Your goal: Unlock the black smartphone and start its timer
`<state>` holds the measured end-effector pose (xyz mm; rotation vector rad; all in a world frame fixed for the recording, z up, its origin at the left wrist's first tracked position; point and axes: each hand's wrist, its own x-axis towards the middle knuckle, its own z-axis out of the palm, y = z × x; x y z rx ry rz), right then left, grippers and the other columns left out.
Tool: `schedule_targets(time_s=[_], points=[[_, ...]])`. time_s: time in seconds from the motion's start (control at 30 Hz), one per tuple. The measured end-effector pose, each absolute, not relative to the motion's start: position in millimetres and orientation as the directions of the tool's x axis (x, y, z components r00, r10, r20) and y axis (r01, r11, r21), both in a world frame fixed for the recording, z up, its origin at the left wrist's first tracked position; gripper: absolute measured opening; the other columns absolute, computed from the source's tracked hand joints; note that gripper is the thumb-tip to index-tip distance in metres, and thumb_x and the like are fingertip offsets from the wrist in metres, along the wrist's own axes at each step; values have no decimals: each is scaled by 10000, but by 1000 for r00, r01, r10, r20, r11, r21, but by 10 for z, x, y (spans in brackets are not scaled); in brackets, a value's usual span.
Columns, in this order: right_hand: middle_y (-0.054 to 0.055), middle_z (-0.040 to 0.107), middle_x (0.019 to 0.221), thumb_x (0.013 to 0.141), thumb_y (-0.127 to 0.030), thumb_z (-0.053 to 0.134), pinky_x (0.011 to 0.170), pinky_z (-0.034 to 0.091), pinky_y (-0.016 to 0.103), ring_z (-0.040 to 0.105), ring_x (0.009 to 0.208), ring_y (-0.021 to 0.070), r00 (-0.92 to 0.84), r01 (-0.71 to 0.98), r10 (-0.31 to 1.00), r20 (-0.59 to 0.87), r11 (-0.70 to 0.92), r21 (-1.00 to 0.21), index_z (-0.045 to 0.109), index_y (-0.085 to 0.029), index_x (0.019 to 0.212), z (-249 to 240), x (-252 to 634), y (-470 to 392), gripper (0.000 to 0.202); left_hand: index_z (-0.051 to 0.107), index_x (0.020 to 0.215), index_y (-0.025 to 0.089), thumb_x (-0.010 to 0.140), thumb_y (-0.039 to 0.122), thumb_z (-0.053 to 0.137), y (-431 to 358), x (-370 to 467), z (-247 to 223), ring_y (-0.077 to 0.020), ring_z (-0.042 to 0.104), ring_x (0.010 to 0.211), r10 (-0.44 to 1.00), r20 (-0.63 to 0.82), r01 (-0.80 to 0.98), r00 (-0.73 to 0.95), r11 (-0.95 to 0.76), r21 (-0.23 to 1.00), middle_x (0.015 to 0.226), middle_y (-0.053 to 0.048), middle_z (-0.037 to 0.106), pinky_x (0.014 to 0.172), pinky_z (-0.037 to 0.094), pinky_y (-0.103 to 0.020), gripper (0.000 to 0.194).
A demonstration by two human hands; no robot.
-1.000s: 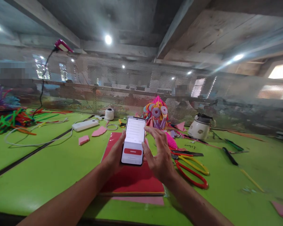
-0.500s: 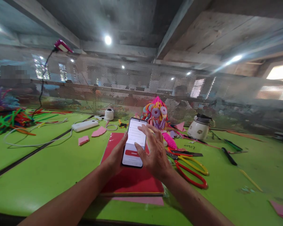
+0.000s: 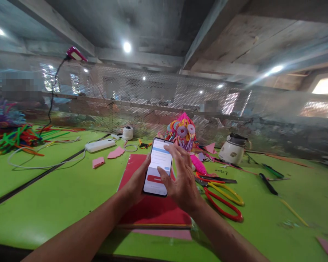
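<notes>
My left hand (image 3: 135, 183) holds a smartphone (image 3: 156, 162) upright above the green table (image 3: 57, 196), its lit screen showing a white page with a red button. My right hand (image 3: 182, 178) hovers at the phone's right edge, fingers spread, the thumb touching the screen near the red button. Below the phone lies a stack of red sheets (image 3: 153, 211). A colourful pink paper craft figure (image 3: 183, 133) stands just behind the phone.
Red and yellow scissors (image 3: 221, 198) lie right of the red sheets. A white pot (image 3: 231, 150), black pens (image 3: 267, 181), pink scraps (image 3: 97, 162), a white power strip (image 3: 100, 145) and coloured sticks (image 3: 13, 138) lie around. A mesh screen (image 3: 153, 102) backs the table.
My right hand has moved from beside the phone onto its screen, thumb pressing near the red button. The page on the screen has changed slightly. The view shifted a little.
</notes>
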<state>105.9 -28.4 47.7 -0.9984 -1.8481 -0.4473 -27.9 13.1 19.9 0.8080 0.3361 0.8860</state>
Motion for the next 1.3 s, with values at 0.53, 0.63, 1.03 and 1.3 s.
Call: schedule_targets(time_s=[0.53, 0.63, 1.03, 1.3], points=[[72, 638, 995, 852, -106, 507, 894, 403, 442, 487, 1021, 236, -157, 763, 406, 900, 629, -150, 508, -174, 1185, 369, 1107, -377, 340, 548, 1231, 118, 913, 546, 353, 175, -318, 270, -230, 695, 788, 815, 136, -653, 563, 337, 678, 978, -118, 718, 722, 522, -327, 569], [78, 649, 1029, 858, -88, 477, 898, 393, 443, 477, 1050, 240, -194, 762, 418, 887, 634, -132, 499, -162, 1201, 363, 1093, -374, 352, 561, 1212, 121, 914, 543, 354, 165, -314, 287, -231, 695, 784, 836, 108, -644, 538, 325, 693, 968, -107, 721, 722, 527, -336, 556], [89, 580, 1024, 868, -98, 470, 897, 413, 416, 498, 988, 215, -100, 750, 368, 925, 639, -173, 507, -157, 1185, 374, 1140, -379, 325, 513, 1275, 132, 908, 528, 392, 281, -336, 133, -283, 650, 993, 770, 222, -689, 598, 353, 633, 1160, -147, 649, 860, 507, -403, 553], [53, 565, 860, 878, -235, 490, 740, 446, 329, 537, 795, 177, 106, 685, 536, 838, 571, -452, 573, -152, 1033, 305, 1194, -234, 194, 516, 1233, 70, 869, 643, 317, 272, -368, 153, -325, 694, 793, 732, 178, -589, 657, 352, 728, 977, -222, 693, 708, 539, -450, 708]])
